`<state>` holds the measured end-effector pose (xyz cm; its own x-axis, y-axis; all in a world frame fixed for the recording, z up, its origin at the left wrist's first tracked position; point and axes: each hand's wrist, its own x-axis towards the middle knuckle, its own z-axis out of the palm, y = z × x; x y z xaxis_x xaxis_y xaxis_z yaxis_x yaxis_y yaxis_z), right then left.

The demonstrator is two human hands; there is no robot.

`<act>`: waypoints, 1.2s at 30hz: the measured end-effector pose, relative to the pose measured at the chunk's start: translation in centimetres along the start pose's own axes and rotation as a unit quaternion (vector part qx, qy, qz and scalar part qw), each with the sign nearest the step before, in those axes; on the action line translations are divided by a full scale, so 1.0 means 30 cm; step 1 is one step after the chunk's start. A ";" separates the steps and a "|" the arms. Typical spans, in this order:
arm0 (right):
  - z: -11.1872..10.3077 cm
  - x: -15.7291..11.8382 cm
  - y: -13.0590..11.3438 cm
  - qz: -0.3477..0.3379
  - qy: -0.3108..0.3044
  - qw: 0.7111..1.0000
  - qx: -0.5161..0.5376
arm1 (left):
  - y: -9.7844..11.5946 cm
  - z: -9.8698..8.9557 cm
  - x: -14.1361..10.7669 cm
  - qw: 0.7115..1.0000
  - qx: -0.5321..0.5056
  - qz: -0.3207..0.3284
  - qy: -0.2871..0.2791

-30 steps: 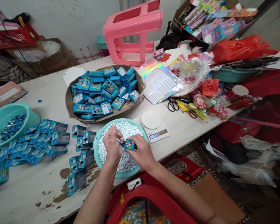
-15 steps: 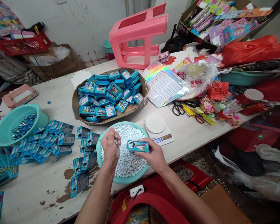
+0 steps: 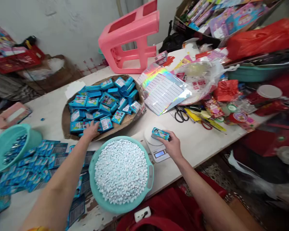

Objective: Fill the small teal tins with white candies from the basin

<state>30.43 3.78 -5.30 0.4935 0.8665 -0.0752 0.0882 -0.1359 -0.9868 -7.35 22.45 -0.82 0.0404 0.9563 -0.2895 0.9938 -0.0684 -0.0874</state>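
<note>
My right hand is closed round a small blue candy box, whose end faces up over the white pan of a digital scale. Whether the box rests on the pan I cannot tell. Over the near edge of a cardboard tray, my left hand reaches with fingers apart and touches or nearly touches the blue boxes heaped there. Between my arms stands a turquoise basin full of small white candies.
More blue boxes stand on the left, partly behind my left arm. Beside them is a turquoise tub of shiny wrapped pieces. A pink stool lies at the back. Scissors, holographic sheets and packaging crowd the right.
My left hand has left the candy basin and moved up and left to the cardboard tray. My right hand has carried the blue box from above the basin to the scale.
</note>
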 end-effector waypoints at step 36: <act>0.004 -0.519 -0.302 0.134 -0.220 0.964 0.068 | 0.242 0.290 -0.614 0.961 -0.245 0.021 0.129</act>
<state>21.83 -8.43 4.81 0.0648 0.9332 -0.3534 -0.1210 -0.3442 -0.9311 -1.77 1.87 -4.42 0.0424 0.9986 -0.0319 0.9176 -0.0263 0.3967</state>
